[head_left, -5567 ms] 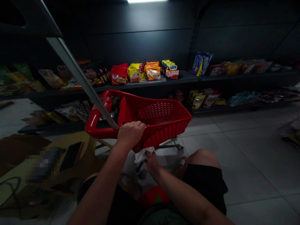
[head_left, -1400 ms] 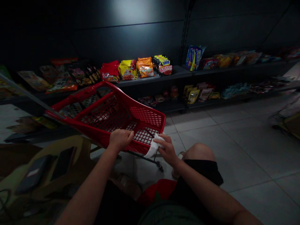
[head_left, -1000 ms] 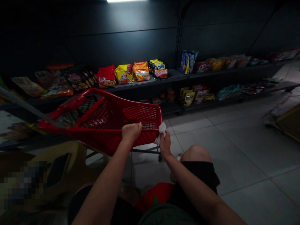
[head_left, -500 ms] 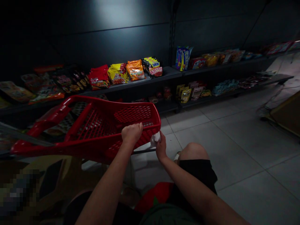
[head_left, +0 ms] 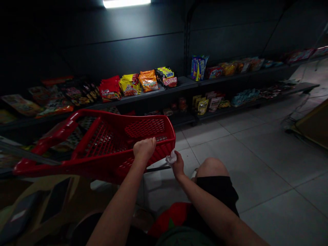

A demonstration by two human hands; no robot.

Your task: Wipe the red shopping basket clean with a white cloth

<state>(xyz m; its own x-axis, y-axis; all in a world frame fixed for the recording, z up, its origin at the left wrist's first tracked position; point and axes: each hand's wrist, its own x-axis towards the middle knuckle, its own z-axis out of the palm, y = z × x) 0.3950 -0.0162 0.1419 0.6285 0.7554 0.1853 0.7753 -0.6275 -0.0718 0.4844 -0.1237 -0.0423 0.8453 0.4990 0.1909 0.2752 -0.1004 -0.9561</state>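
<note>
A red plastic shopping cart [head_left: 102,164] stands in front of me, its slotted basket showing no goods inside. My left hand [head_left: 145,149] is closed over the basket's near rim, close to the right-hand end. In my right hand [head_left: 178,164] is a crumpled white cloth [head_left: 171,158], which may be a tissue. The fingers are closed round it, just below and beside the basket's right corner. From this angle I cannot tell whether the cloth touches the cart.
Behind the cart, a dark shelf [head_left: 183,82] carries snack packets, among them orange bags [head_left: 148,81] and yellow bags [head_left: 129,84]. Lower down lie more pouches [head_left: 202,106]. A round wooden surface with dark flat devices [head_left: 56,200] is at lower left. Pale floor tiles [head_left: 246,164] extend right.
My right hand and the white cloth have dropped slightly away from the basket corner. The left hand keeps its hold on the rim. The view has tilted up a little.
</note>
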